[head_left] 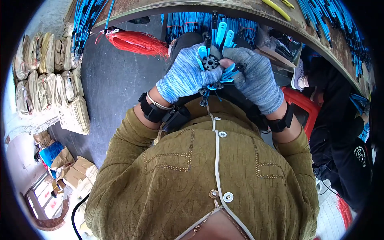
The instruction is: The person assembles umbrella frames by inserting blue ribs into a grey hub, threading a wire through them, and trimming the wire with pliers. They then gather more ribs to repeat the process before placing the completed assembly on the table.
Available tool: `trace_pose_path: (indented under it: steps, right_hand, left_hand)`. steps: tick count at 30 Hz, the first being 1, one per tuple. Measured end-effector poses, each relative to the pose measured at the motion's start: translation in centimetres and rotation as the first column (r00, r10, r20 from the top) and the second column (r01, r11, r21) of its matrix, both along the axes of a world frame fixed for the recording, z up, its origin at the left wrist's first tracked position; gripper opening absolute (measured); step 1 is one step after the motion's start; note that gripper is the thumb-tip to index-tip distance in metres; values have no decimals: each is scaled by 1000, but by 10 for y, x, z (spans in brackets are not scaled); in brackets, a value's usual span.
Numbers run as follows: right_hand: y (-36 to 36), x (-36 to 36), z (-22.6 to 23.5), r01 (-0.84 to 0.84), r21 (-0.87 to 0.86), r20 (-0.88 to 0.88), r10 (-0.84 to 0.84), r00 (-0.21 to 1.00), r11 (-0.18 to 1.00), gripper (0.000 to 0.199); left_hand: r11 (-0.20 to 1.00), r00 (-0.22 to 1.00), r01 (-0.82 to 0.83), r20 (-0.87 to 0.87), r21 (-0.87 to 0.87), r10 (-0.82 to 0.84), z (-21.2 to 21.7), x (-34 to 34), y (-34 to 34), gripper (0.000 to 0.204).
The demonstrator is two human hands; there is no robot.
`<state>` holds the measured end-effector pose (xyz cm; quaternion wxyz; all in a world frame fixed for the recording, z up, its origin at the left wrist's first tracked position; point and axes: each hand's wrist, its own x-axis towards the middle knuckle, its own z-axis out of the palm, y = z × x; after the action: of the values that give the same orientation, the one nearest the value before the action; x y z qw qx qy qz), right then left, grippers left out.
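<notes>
In front of my chest, both gloved hands work on a black notched round hub (210,62) with blue plastic ribs (220,35) sticking out around it. My left hand (188,75), in a light blue knitted glove, closes round the hub's left side and the ribs there. From the right, my right hand (255,76), in a grey-blue glove, pinches blue ribs (229,73) near the hub with its bare thumb tip. Black end pieces (205,96) hang below the hands. My palms hide part of the ribs.
A wooden bench (244,9) curves across the top, holding bundles of blue ribs (86,26) and yellow-handled pliers (277,9). A red fringe bundle (136,43) hangs from it. Wrapped packs (48,92) are stacked at left. A person in dark clothes (340,132) is close at right, near a red stool (302,106).
</notes>
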<state>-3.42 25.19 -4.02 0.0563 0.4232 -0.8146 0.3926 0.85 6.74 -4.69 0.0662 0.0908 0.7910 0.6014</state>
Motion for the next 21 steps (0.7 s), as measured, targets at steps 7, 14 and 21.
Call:
trace_pose_path:
  steps: [7,14,21]
  right_hand:
    - [6,-1,32,-15,111,-30,18,999,994,20]
    - [14,-23,27,-30,8,37,30,999,1000,21]
    - [-5,22,165,-280,-188,166,312,935,941,28]
  left_hand:
    - [999,994,45,-98,29,-42,2,0,3,21]
    - [965,986,-145,115,218,122,-9,-8,-7,18]
    - [774,998,51,-52,631,-23,0,-17,-22,18]
